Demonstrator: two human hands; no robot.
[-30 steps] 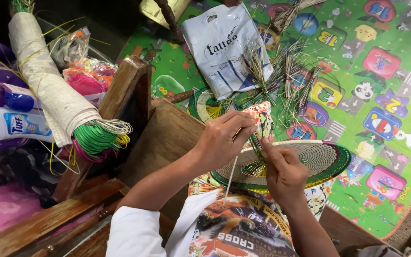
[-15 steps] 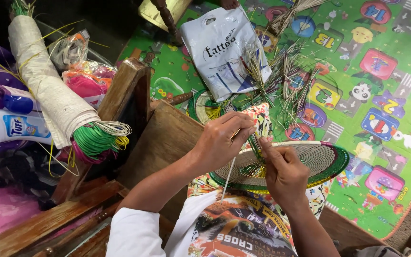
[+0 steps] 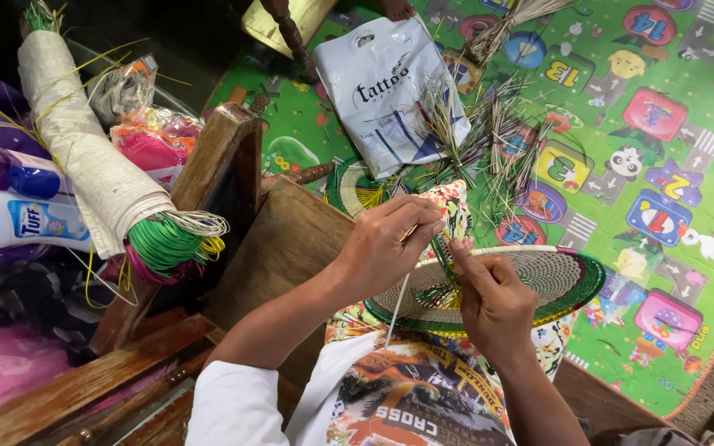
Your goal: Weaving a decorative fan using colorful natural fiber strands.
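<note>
A round woven disc (image 3: 547, 277), pale in the middle with a green rim, rests on my lap. My left hand (image 3: 386, 248) pinches a thin pale strand (image 3: 399, 304) that hangs down from it over the disc's near edge. My right hand (image 3: 493, 299) grips the weaving at the disc's near left side, forefinger pointing up toward the left hand's fingertips. Green and yellow strand ends (image 3: 441, 293) stick out between the two hands.
A roll of white cloth holding green, white and pink strands (image 3: 117, 194) leans on a wooden chair arm (image 3: 216, 153). A white plastic bag (image 3: 386, 87), loose dry fibres (image 3: 497, 124) and a smaller woven piece (image 3: 355, 183) lie on the colourful play mat (image 3: 671, 165). Bottles (image 3: 18, 219) lie at left.
Both hands stay on the weaving with only slight finger movement. The view has shifted a little.
</note>
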